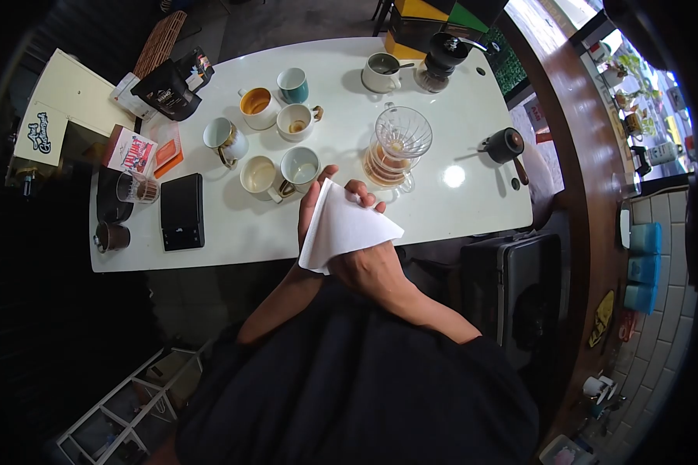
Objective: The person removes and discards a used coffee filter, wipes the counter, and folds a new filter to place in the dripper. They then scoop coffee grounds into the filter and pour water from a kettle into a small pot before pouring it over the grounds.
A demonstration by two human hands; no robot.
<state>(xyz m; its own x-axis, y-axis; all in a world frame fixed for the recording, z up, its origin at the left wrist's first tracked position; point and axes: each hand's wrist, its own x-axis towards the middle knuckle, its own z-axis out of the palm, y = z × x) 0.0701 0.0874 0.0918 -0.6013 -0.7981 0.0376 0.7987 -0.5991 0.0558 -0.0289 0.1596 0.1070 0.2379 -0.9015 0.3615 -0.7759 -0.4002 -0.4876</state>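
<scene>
A white cone-shaped paper coffee filter (350, 222) is held in front of my body, over the table's near edge. My left hand (309, 213) is closed on its left side, mostly behind the paper. My right hand (371, 267) is closed at the filter's lower right edge, and the paper covers much of it. Fingertips show above the paper's upper edge. Just beyond stands a clear ribbed glass dripper (405, 132) on a glass server (388, 169) with brown liquid in it.
Several mugs stand left of centre, including a teal cup (293, 85) and a white mug (260, 177). A black scale (182, 211) lies at the left. A hand grinder (440, 62), a mug with a spoon (381, 74) and a black kettle-like pot (504, 146) stand farther right.
</scene>
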